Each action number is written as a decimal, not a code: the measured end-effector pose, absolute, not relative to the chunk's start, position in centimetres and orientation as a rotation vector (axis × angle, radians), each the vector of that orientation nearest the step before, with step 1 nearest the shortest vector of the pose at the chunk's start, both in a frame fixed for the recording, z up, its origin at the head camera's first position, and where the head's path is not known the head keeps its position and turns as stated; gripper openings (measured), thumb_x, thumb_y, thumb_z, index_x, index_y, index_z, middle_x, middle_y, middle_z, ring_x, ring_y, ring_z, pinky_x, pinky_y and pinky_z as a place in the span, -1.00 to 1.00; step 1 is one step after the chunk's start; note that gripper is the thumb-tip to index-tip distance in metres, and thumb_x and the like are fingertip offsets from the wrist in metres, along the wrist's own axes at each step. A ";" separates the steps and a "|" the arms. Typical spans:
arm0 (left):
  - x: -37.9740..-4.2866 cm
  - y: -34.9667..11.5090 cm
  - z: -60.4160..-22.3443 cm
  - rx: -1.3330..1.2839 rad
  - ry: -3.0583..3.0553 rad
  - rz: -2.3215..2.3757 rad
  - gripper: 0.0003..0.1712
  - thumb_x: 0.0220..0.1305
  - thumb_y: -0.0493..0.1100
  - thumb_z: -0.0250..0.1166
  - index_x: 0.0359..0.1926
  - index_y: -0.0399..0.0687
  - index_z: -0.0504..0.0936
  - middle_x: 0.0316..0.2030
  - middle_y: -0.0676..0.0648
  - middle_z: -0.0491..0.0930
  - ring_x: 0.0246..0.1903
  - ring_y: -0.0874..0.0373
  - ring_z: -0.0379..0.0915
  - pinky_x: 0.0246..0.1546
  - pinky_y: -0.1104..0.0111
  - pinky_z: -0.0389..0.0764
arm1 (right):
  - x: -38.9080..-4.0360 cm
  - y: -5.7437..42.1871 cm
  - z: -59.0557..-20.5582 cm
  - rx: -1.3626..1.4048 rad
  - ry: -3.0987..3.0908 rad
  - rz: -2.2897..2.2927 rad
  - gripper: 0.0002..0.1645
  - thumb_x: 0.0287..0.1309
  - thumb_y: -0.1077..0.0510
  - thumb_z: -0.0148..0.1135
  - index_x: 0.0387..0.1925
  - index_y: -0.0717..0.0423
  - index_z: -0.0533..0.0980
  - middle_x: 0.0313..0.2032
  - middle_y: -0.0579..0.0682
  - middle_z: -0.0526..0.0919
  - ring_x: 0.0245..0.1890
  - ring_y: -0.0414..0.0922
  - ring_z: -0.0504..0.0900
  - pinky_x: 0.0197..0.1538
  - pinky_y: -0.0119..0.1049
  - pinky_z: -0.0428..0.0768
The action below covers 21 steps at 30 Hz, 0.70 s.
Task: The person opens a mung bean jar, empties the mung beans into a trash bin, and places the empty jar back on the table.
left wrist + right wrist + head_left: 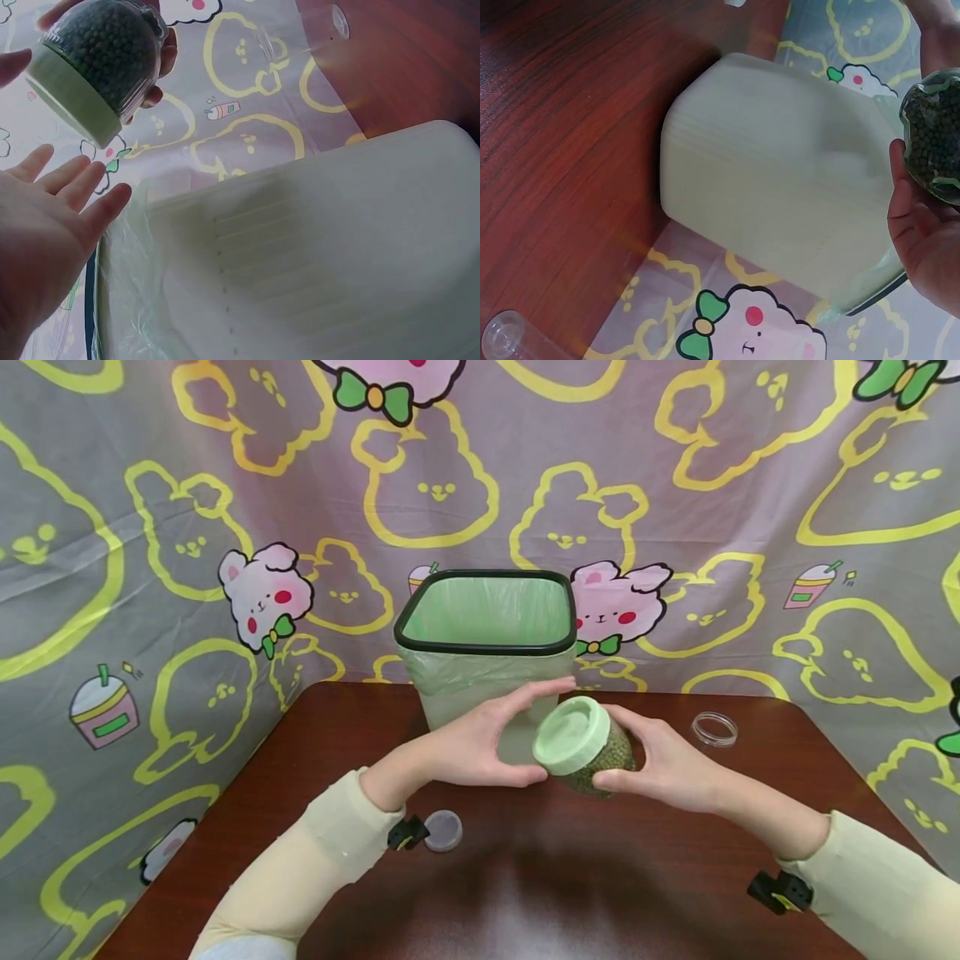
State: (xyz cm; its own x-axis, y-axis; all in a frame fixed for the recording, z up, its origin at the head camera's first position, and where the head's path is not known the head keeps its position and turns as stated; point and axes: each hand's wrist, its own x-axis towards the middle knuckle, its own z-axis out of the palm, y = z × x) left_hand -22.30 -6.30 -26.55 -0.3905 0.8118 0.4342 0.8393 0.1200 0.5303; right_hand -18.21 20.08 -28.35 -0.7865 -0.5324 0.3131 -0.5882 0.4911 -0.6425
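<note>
A clear jar (609, 758) of small green beans with a pale green lid (573, 735) is tilted in the air before the bin, its lid towards the left. My right hand (667, 764) grips the jar's body between thumb and fingers. In the left wrist view, the beans (109, 49) show through the clear wall. Beside the lid is my left hand (487, 739), fingers straight and spread apart from it. The left thumb tip is at the lid's edge; whether it touches, I cannot tell. In the right wrist view the jar's base (937, 135) faces the camera.
Behind the hands stands a pale bin (487, 681) with a black rim and a green liner bag (491, 610). A clear round piece (443, 831) lies left on the brown table (300, 860), a clear ring-like one (714, 729) at right. Patterned cloth (465, 468) hangs around the table.
</note>
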 end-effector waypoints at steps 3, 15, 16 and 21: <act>-22.3 -6.2 -26.6 -1.729 -2.322 -1.171 -0.03 0.07 -0.19 0.45 0.45 0.02 0.14 0.36 0.07 0.25 0.26 0.29 0.22 0.26 0.25 0.29 | -18.2 20.1 -28.4 0.999 -2.651 1.183 -0.19 0.04 0.07 0.45 0.29 0.19 0.32 -0.05 -0.08 0.58 -0.12 -0.13 0.53 -0.10 -0.23 0.56; -22.0 -6.0 -27.0 -1.647 -2.278 -1.075 -0.15 0.08 -0.07 0.48 0.36 -0.11 0.30 0.22 0.05 0.43 0.17 0.32 0.33 0.20 0.30 0.36 | -18.2 20.1 -28.6 1.008 -2.649 1.175 -0.19 0.05 0.05 0.45 0.29 0.18 0.32 -0.06 -0.11 0.59 -0.13 -0.14 0.54 -0.11 -0.23 0.57; -22.0 -6.0 -27.1 -1.630 -2.265 -1.039 -0.15 0.08 -0.04 0.48 0.35 -0.11 0.32 0.20 0.05 0.44 0.15 0.32 0.34 0.19 0.32 0.36 | -18.1 20.1 -28.5 1.011 -2.646 1.176 -0.19 0.04 0.05 0.45 0.29 0.18 0.33 -0.06 -0.11 0.59 -0.13 -0.14 0.54 -0.11 -0.23 0.57; -21.9 -5.9 -27.5 -1.568 -2.187 -0.879 -0.16 0.06 0.06 0.49 0.31 -0.13 0.38 0.13 0.02 0.50 0.11 0.26 0.39 0.18 0.40 0.35 | -18.1 20.0 -28.5 1.025 -2.636 1.171 -0.18 0.03 0.04 0.45 0.28 0.19 0.33 -0.06 -0.11 0.59 -0.14 -0.15 0.53 -0.11 -0.20 0.58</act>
State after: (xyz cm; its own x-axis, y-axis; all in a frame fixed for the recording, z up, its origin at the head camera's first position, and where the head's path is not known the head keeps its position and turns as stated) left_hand -21.94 -5.94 -27.55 -0.3533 0.7404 0.5718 0.9302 0.2132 0.2987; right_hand -18.08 20.04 -28.51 -0.7731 -0.5448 0.3248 -0.6063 0.4841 -0.6309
